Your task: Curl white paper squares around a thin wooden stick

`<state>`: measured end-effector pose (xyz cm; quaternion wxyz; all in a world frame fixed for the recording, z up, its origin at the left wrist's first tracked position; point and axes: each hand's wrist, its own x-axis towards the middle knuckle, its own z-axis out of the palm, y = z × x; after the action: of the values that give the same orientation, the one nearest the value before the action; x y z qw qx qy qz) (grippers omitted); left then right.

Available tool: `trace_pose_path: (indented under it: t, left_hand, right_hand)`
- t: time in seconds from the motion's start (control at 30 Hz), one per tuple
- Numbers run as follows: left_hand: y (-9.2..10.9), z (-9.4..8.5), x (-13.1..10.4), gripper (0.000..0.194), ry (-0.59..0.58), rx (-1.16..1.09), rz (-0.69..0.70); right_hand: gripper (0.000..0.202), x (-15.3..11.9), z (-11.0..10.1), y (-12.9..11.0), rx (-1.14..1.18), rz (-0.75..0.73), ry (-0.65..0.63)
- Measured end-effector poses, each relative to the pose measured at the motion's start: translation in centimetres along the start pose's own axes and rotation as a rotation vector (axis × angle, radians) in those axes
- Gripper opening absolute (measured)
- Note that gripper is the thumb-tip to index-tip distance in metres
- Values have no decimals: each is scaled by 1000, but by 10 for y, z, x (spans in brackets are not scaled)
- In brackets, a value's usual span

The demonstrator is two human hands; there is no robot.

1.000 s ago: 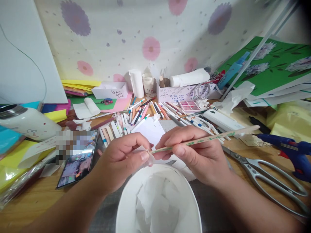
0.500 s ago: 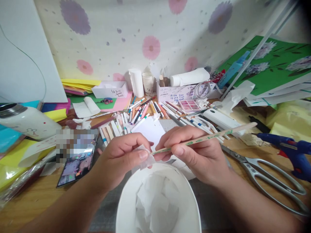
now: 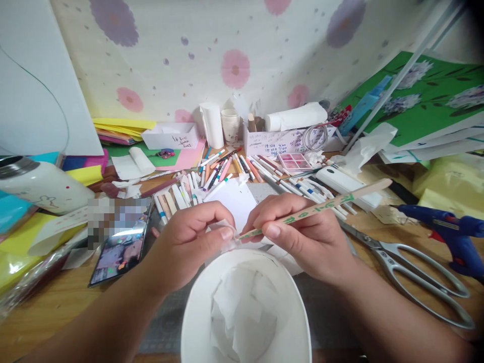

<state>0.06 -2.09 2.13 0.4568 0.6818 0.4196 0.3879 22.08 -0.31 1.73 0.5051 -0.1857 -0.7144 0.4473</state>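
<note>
My left hand (image 3: 192,242) is closed, pinching a small piece of white tissue (image 3: 229,245) between thumb and fingers. In my right hand (image 3: 306,242) a flat wooden stick (image 3: 346,197) with green markings is gripped like a pen, slanting up to the right. Its lower tip meets the tissue at my left fingertips; the exact contact is partly hidden. Just below both hands stands a white bin (image 3: 191,312), its mouth facing me, with crumpled white tissue pieces (image 3: 245,307) inside.
Many markers (image 3: 227,171) lie beyond my hands. Large scissors (image 3: 401,267) and a blue glue gun (image 3: 449,227) are on the right. To the left lie a lit phone (image 3: 121,252) and a white bottle (image 3: 45,184). Paper cups (image 3: 230,126) stand at the back.
The stick has turned so that more of its marked flat face shows, and its upper end has shifted slightly left. The tissue looks more bunched at my left fingertips.
</note>
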Motion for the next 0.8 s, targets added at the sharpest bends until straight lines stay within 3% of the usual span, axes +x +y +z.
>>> trace_pose_path:
  t: [0.13,0.73,0.8]
  left_hand:
    - [4,0,2,16,57,117,63]
    - [3,0,3,17,60,175,160]
    - [-1,1,2,10,116,170,168]
  right_hand:
    - [13,0,1,0,-48,10,1]
    - [15,0,2,0,-39,4,22]
    - [16,1,3,1,-48,-12,42]
